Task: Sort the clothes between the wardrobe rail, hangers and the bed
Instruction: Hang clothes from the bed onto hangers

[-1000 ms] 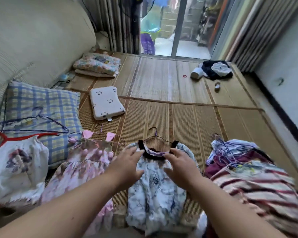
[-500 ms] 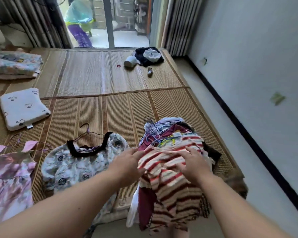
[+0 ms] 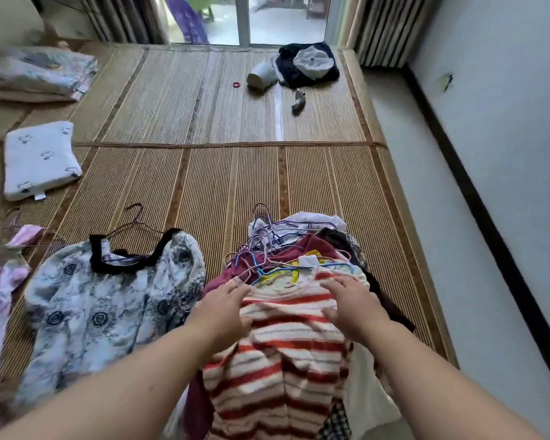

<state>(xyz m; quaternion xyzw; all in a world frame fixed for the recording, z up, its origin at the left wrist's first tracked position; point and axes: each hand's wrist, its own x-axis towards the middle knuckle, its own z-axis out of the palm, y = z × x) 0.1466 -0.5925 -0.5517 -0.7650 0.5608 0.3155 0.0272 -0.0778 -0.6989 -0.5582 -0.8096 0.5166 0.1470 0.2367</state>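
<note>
A single head-worn view looks forward and steeply down over the bed (image 3: 235,173), close above the clothes pile (image 3: 292,328) at 6 o'clock, facing the window (image 3: 251,17) at 12 o'clock.

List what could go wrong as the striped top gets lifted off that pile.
1. The hangers atop the pile are tangled, so lifting the striped top may drag others along.
2. The pile overhangs the bed's edge, so clothes could slide off.
3. Both hands, left hand and right hand, only rest flat, so grip may slip.

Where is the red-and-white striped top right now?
Lower centre of the head view: the striped top lies atop the pile of hangered clothes, under both hands, right of the blue-patterned top.
</note>
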